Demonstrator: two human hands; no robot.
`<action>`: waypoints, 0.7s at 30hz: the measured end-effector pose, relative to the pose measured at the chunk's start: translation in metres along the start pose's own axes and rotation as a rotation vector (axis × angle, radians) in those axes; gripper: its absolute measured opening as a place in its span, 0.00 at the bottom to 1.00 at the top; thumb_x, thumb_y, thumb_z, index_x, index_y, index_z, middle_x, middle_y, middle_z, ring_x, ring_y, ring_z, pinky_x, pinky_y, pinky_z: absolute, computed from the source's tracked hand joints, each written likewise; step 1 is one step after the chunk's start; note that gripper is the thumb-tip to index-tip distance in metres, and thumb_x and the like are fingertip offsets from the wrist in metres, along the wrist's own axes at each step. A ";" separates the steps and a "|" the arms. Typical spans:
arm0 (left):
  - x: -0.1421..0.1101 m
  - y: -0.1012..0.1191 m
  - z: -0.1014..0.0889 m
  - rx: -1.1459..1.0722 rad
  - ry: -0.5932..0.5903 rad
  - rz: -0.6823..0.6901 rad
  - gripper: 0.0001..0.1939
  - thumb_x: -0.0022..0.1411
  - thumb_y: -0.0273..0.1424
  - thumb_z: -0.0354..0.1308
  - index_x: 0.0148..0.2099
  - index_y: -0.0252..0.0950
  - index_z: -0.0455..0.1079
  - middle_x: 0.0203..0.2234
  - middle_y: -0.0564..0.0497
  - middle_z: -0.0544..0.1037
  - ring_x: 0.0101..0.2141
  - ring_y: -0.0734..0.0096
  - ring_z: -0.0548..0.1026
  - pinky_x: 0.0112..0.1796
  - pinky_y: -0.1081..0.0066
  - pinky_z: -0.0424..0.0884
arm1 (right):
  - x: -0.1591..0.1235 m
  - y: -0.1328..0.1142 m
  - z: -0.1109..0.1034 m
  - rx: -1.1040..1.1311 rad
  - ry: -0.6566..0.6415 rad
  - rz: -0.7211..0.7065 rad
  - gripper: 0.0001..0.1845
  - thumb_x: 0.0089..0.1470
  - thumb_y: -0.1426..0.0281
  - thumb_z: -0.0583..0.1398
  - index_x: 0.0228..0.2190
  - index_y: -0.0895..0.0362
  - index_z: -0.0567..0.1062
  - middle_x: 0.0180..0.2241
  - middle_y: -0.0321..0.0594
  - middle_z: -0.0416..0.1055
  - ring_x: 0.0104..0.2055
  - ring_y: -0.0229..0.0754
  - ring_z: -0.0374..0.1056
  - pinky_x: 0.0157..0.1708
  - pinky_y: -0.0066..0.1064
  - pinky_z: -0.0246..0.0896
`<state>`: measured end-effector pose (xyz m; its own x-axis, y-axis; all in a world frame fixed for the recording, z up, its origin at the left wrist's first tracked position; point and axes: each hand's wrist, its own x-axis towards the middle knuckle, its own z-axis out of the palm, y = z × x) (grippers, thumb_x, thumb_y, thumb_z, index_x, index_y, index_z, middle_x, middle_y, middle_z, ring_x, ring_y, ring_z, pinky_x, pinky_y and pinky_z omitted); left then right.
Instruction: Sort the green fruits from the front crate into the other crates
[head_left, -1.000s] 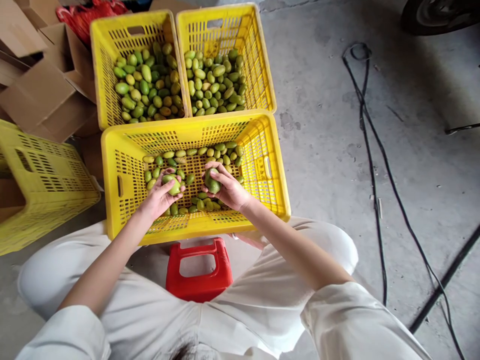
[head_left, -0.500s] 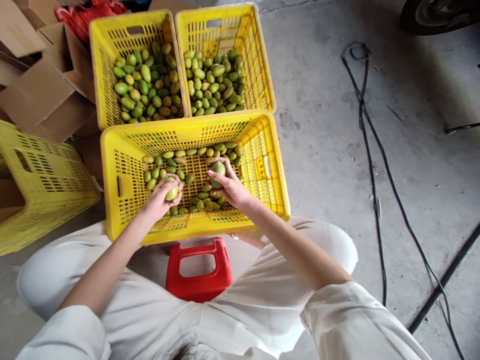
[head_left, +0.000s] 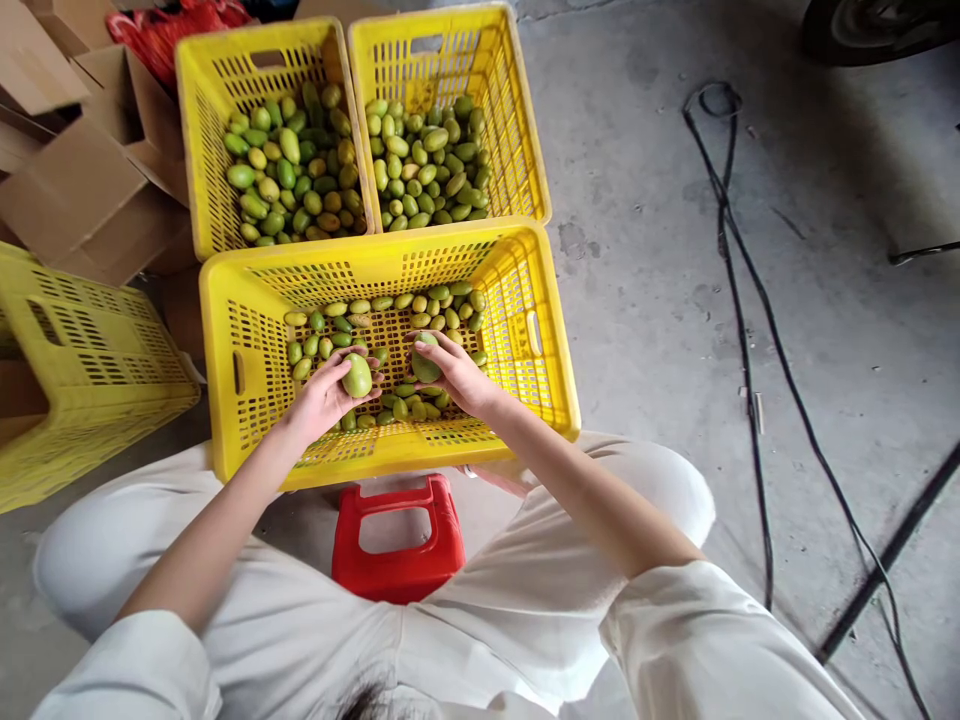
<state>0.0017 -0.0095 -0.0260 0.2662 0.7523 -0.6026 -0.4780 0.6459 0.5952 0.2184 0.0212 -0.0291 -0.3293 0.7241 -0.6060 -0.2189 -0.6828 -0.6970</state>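
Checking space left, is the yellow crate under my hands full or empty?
The crate is partly filled; its slotted bottom shows between the fruits.

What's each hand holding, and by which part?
Left hand: a light green fruit, thumb on its left side; right hand: a darker fruit, thumb across its upper face.

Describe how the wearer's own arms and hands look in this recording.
The left sleeve and right sleeve are white, plain and loose, ending around the elbows. Both forearms are bare, without visible wristwear; the left hand and right hand are ungloved.
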 end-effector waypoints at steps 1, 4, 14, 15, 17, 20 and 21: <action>-0.001 0.001 0.001 0.019 -0.008 0.012 0.14 0.53 0.31 0.67 0.42 0.36 0.71 0.36 0.47 0.78 0.32 0.68 0.77 0.31 0.68 0.75 | 0.000 -0.001 0.000 0.046 -0.015 0.021 0.15 0.49 0.63 0.63 0.40 0.52 0.71 0.38 0.36 0.71 0.37 0.41 0.72 0.31 0.31 0.72; -0.003 0.003 0.003 0.059 -0.046 0.033 0.13 0.50 0.29 0.69 0.36 0.35 0.68 0.26 0.52 0.74 0.23 0.75 0.72 0.24 0.74 0.69 | 0.000 -0.002 -0.001 0.174 -0.081 0.042 0.17 0.44 0.69 0.65 0.37 0.53 0.68 0.38 0.34 0.73 0.38 0.41 0.74 0.36 0.34 0.72; -0.002 0.010 0.002 0.015 -0.109 -0.146 0.25 0.57 0.51 0.57 0.25 0.33 0.67 0.13 0.54 0.64 0.10 0.81 0.56 0.10 0.79 0.49 | 0.003 0.002 -0.001 0.132 -0.018 -0.031 0.14 0.49 0.63 0.66 0.30 0.53 0.66 0.19 0.29 0.66 0.17 0.36 0.63 0.16 0.26 0.56; -0.002 0.009 0.001 0.001 -0.100 -0.144 0.25 0.58 0.52 0.55 0.26 0.33 0.68 0.14 0.52 0.66 0.10 0.79 0.59 0.11 0.78 0.51 | 0.004 0.001 -0.002 0.154 0.009 -0.008 0.12 0.53 0.61 0.64 0.31 0.53 0.67 0.18 0.29 0.65 0.17 0.36 0.62 0.16 0.26 0.55; -0.001 0.008 0.001 -0.034 -0.040 -0.103 0.20 0.59 0.46 0.54 0.32 0.32 0.70 0.20 0.48 0.73 0.16 0.73 0.68 0.14 0.75 0.61 | 0.006 -0.001 -0.004 0.228 0.015 0.063 0.11 0.60 0.58 0.57 0.35 0.53 0.69 0.19 0.31 0.66 0.19 0.36 0.63 0.18 0.26 0.58; 0.001 0.004 0.001 -0.074 0.101 -0.028 0.12 0.53 0.29 0.56 0.41 0.34 0.70 0.33 0.46 0.78 0.28 0.66 0.77 0.26 0.69 0.74 | 0.007 -0.004 -0.006 0.370 -0.043 0.151 0.13 0.62 0.59 0.54 0.42 0.54 0.70 0.24 0.35 0.71 0.26 0.40 0.69 0.26 0.31 0.67; 0.002 0.003 0.001 -0.072 0.140 -0.010 0.15 0.50 0.25 0.56 0.43 0.35 0.70 0.36 0.47 0.79 0.32 0.65 0.78 0.30 0.67 0.76 | 0.008 -0.004 -0.006 0.406 -0.054 0.159 0.11 0.60 0.62 0.55 0.43 0.54 0.69 0.26 0.36 0.72 0.29 0.42 0.71 0.30 0.33 0.69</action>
<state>0.0017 -0.0058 -0.0253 0.1539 0.7172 -0.6797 -0.5358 0.6385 0.5525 0.2223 0.0300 -0.0334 -0.4332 0.6082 -0.6652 -0.5013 -0.7759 -0.3829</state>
